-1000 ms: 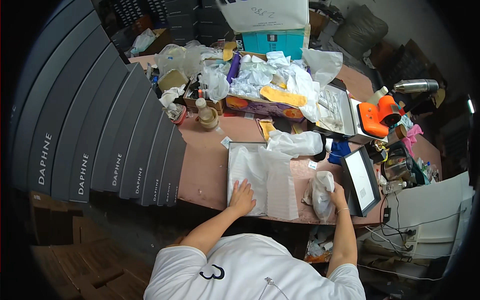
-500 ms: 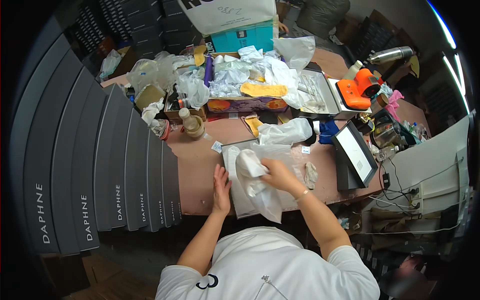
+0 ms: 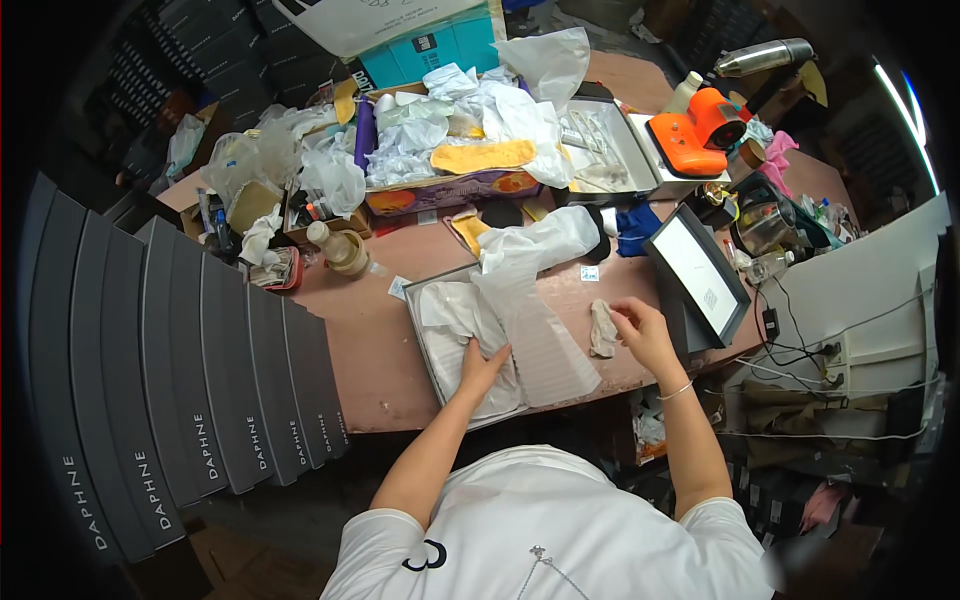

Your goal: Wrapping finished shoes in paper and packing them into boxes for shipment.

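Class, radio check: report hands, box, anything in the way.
Left hand on white bundle in open box. Right hand beside crumpled cream scrap, contact unclear. White sheet over box's right side, possibly in the way.

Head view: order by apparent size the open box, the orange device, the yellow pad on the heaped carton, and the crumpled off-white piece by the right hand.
1. Open box, clearly largest, though its nearness helps.
2. Orange device.
3. Yellow pad.
4. Off-white piece.
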Demonstrator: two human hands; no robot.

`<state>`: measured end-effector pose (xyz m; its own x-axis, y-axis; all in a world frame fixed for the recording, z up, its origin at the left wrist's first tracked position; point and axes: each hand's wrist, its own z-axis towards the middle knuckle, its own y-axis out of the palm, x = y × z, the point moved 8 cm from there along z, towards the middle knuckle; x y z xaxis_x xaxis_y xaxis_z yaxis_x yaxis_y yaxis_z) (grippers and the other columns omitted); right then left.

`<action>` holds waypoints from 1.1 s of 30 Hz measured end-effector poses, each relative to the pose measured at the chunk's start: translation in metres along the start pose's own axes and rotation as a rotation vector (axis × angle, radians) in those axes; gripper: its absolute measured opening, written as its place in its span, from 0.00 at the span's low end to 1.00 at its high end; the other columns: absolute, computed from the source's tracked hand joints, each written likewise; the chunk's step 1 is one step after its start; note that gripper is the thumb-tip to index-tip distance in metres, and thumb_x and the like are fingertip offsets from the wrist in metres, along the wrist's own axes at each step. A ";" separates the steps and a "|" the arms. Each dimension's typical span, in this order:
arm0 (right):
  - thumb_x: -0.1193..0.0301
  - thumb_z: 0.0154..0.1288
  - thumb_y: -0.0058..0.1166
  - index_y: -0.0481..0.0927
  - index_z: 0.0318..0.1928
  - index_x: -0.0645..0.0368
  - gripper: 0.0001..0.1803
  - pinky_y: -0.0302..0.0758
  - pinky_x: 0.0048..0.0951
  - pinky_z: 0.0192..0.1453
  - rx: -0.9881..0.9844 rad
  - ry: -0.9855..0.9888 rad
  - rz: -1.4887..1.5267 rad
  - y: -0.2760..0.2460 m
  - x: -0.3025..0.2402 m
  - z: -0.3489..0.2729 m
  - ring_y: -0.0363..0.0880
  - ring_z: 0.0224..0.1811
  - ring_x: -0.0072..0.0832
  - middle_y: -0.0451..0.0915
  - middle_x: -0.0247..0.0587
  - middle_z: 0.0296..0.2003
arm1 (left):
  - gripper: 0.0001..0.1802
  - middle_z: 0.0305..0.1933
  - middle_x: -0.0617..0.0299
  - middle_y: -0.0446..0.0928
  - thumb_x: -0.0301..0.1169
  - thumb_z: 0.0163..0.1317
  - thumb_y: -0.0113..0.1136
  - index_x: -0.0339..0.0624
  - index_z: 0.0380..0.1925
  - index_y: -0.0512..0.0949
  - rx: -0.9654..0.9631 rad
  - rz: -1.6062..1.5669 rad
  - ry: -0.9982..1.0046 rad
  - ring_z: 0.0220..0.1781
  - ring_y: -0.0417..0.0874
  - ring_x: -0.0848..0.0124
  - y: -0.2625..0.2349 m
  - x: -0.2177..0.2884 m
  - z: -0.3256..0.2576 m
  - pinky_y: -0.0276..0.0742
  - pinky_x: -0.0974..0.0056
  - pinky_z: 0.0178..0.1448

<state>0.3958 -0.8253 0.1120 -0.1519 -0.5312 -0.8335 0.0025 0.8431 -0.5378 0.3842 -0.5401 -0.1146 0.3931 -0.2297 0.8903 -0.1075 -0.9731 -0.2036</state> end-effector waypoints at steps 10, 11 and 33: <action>0.75 0.50 0.60 0.75 0.54 0.58 0.27 0.76 0.41 0.46 0.057 -0.516 -0.860 0.081 -0.002 0.135 0.76 0.47 0.41 0.73 0.48 0.51 | 0.27 0.51 0.55 0.77 0.34 0.64 0.60 0.34 0.60 0.67 -0.093 -0.376 -0.179 0.53 0.78 0.67 -0.011 0.017 -0.008 0.73 0.65 0.56; 0.75 0.51 0.59 0.77 0.50 0.57 0.22 0.76 0.40 0.45 0.028 -0.529 -0.872 0.091 0.007 0.150 0.76 0.46 0.41 0.74 0.47 0.50 | 0.28 0.51 0.54 0.78 0.35 0.63 0.60 0.33 0.60 0.67 -0.041 -0.281 -0.146 0.54 0.78 0.66 -0.012 0.012 -0.012 0.72 0.65 0.57; 0.75 0.60 0.57 0.75 0.52 0.62 0.18 0.77 0.32 0.46 -0.217 -0.309 0.035 0.046 -0.073 0.066 0.81 0.39 0.35 0.77 0.46 0.46 | 0.19 0.42 0.41 0.78 0.38 0.65 0.56 0.30 0.44 0.78 0.734 0.840 0.776 0.37 0.77 0.47 -0.290 0.305 0.193 0.73 0.52 0.43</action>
<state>0.4726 -0.7532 0.1397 0.1500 -0.4740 -0.8676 -0.2117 0.8418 -0.4965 0.7117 -0.3313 0.1372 -0.1867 -0.9219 0.3395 0.5450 -0.3847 -0.7450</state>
